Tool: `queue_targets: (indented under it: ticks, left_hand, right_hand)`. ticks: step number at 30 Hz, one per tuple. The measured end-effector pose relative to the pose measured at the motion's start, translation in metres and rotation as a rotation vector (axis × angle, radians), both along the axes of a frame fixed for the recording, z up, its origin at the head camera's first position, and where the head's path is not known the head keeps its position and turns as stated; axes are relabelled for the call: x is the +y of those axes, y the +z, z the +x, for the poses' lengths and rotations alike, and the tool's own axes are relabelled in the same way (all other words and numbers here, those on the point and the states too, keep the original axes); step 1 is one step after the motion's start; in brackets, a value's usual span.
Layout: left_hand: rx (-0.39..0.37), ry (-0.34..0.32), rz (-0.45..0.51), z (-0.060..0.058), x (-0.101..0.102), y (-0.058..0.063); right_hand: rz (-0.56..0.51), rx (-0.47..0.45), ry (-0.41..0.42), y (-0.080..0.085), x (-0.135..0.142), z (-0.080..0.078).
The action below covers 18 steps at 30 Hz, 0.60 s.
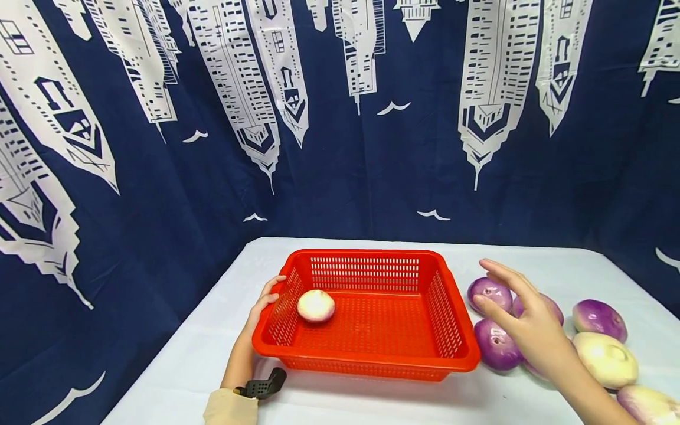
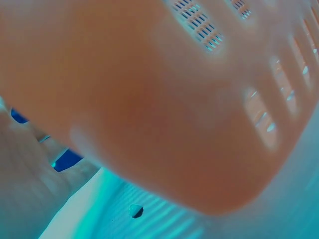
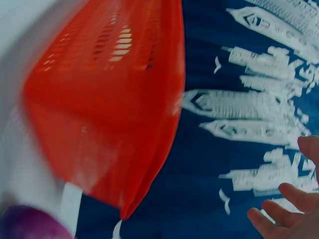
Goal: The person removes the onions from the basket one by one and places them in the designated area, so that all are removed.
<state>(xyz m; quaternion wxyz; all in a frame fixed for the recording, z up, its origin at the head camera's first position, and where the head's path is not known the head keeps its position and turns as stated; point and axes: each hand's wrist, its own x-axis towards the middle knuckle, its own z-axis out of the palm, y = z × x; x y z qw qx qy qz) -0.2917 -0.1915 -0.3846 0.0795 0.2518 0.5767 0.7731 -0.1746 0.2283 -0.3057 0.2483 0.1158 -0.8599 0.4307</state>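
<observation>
A red plastic basket [image 1: 366, 361] with slotted walls sits at the middle of the table. Inside it, near the left wall, lies one white-and-purple turnip [image 1: 316, 306]. My left hand [image 1: 264, 302] grips the basket's left rim, fingers hooked over the edge; in the left wrist view the basket's wall [image 2: 149, 109] fills most of the picture beside the hand [image 2: 40, 169]. To the right of the basket, my right hand [image 1: 536, 330] hovers over purple turnips [image 1: 496, 345] with thumb and fingers spread and nothing between them. Its fingers [image 3: 294, 199] show at the right wrist view's edge.
More turnips lie on the right side of the white-covered table [image 1: 186, 378], among them a purple one [image 1: 599, 319] and a pale one [image 1: 605, 360]. A dark blue curtain [image 1: 350, 177] printed with white buildings hangs behind and to the left.
</observation>
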Motion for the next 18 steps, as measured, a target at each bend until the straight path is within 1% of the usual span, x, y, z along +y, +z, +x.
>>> queue_targets:
  ticks: [4,6,8,10,13,15,18]
  left_hand:
    - [-0.010,0.010,-0.011,0.000,0.000,0.001]
    - [-0.013,0.010,-0.009,-0.001,0.000,0.001]
    - [-0.015,0.008,-0.004,-0.001,0.001,0.002]
    - [-0.001,-0.001,0.009,-0.002,0.001,0.002]
    - [0.045,-0.013,0.019,-0.003,0.001,0.000]
    - [0.080,-0.020,0.021,-0.003,0.001,0.000]
    - [0.099,-0.015,0.020,-0.003,0.000,-0.001]
  right_hand:
    - [0.016,0.021,0.039,0.012,-0.023,-0.002]
    - [0.005,0.030,0.068,0.019,-0.034,-0.002]
    - [0.009,0.026,0.087,0.026,-0.044,-0.002]
    - [0.008,0.027,0.108,0.032,-0.053,-0.004]
    - [0.001,0.028,0.139,0.038,-0.066,-0.010]
    - [-0.011,0.023,0.159,0.040,-0.075,-0.014]
    - [-0.019,-0.010,0.184,0.041,-0.088,-0.021]
